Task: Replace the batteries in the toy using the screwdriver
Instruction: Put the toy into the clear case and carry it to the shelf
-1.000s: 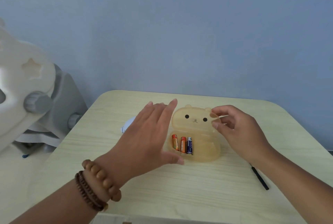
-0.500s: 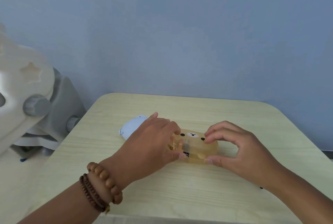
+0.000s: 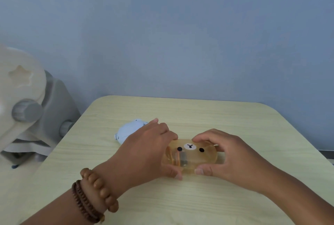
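Note:
A translucent amber bear-face case (image 3: 194,154) lies closed on the light wooden table (image 3: 180,203), its lid with two black eyes and a white snout facing up. Batteries show dimly through the lid near its left side. My left hand (image 3: 144,154) grips the case's left end, thumb at the front edge and fingers over the back. My right hand (image 3: 229,157) grips the right end the same way. A pale blue toy (image 3: 127,130) lies on the table just behind my left hand, partly hidden by it. The screwdriver is hidden.
A grey and cream chair-like frame (image 3: 36,116) with round knobs stands off the table's left edge. A blue wall (image 3: 180,34) rises behind the table. Beaded bracelets (image 3: 92,199) circle my left wrist.
One second ago the case stood open with its lid raised and batteries showing. The lid has come down, and both hands have closed around the case's ends.

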The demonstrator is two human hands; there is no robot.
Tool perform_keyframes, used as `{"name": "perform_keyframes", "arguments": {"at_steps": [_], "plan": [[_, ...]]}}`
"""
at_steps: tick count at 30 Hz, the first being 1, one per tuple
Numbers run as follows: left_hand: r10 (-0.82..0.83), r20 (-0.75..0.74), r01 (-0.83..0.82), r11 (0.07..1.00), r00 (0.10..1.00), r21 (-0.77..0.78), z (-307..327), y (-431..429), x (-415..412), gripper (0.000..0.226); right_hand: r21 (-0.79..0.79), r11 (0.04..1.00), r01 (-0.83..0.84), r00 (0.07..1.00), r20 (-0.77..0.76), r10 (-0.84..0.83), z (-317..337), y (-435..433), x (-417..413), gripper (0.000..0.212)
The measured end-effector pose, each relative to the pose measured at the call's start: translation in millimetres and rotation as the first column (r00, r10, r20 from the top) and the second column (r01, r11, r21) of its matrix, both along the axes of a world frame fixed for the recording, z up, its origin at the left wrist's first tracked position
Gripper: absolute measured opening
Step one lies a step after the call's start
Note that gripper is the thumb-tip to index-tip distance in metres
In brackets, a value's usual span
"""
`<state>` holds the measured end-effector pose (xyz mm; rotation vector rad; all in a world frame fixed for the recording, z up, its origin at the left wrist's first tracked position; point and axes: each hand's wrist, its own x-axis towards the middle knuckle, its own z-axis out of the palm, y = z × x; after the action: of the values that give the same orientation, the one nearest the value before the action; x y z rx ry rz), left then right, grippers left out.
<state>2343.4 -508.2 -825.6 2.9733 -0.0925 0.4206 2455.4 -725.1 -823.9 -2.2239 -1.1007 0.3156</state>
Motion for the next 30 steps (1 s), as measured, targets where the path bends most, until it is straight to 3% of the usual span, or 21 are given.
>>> {"name": "perform_keyframes", "arguments": {"at_steps": [8, 16, 22, 25, 26, 28, 30], "plan": [[-0.008, -0.015, 0.008, 0.999, 1.000, -0.039, -0.4, -0.9, 1.0, 0.087, -0.060, 0.998, 0.001, 1.000, 0.008, 0.000, 9.2, 2.9, -1.1, 0.063], [-0.004, -0.039, 0.007, 0.999, 0.999, 0.053, 5.3, -5.8, 1.6, 0.084, -0.047, 0.998, 0.039, 0.999, 0.011, -0.039, 1.9, 2.7, -10.8, 0.061], [-0.001, 0.049, -0.014, 0.955, 0.999, 0.295, 20.3, -16.8, 0.3, 0.082, -0.062, 0.997, 0.044, 0.998, 0.056, -0.041, 4.3, 3.4, -14.3, 0.065], [-0.002, -0.079, 0.020, 0.972, 0.997, 0.235, 25.2, -19.3, 1.2, 0.087, -0.105, 0.994, 0.014, 0.993, 0.116, -0.002, 5.2, -2.9, -17.3, 0.071], [-0.006, -0.085, 0.026, 0.971, 0.996, 0.237, 23.1, -19.3, 1.5, 0.086, -0.072, 0.997, 0.038, 0.986, 0.162, -0.026, 5.0, -8.8, -19.2, 0.074], [0.024, -0.115, 0.003, 0.972, 0.993, 0.233, 29.3, -21.2, 0.1, 0.081, 0.113, 0.963, 0.243, 0.937, 0.229, -0.264, 3.2, -25.1, -24.3, 0.075], [0.043, -0.171, -0.009, 0.980, 0.984, 0.198, 28.1, -21.8, -2.0, 0.075, 0.142, 0.855, 0.499, 0.805, 0.291, -0.518, -3.6, -42.2, -28.6, 0.076]]}}
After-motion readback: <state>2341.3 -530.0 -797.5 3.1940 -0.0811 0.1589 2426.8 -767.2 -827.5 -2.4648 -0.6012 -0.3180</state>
